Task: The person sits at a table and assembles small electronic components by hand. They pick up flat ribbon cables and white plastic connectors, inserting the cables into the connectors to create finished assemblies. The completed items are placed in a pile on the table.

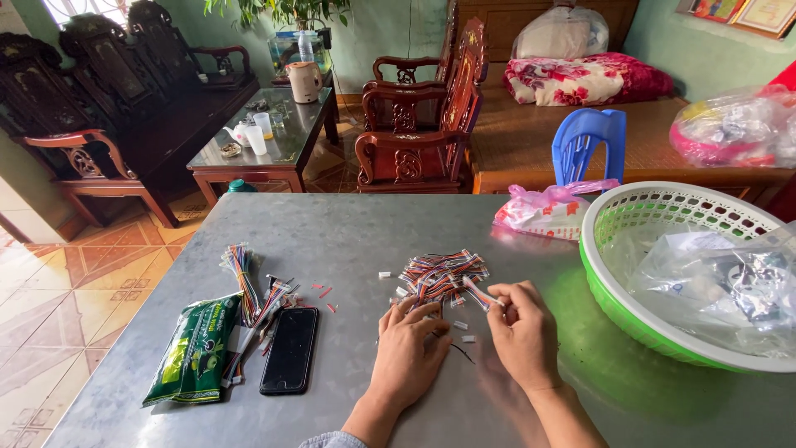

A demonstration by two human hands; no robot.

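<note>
Left hand (412, 348): palm down on the grey table (348, 241), fingers curled together at the near edge of the wire pile (442, 275); whether it pinches anything cannot be told. Right hand (522, 332): knuckles up, thumb and forefinger clamped on one short wire lead (479, 294) drawn from the pile. Nearby: black phone (289, 349), green packet (196, 351), green-and-white basket (613, 299).

From my remote view, the left hand (408, 353) covers its own fingertips and whatever lies beneath them. The small white connectors (461, 325) are too small to make out. The basket (618, 311) runs off the right edge; glare on plastic obscures its bags (713, 278).
</note>
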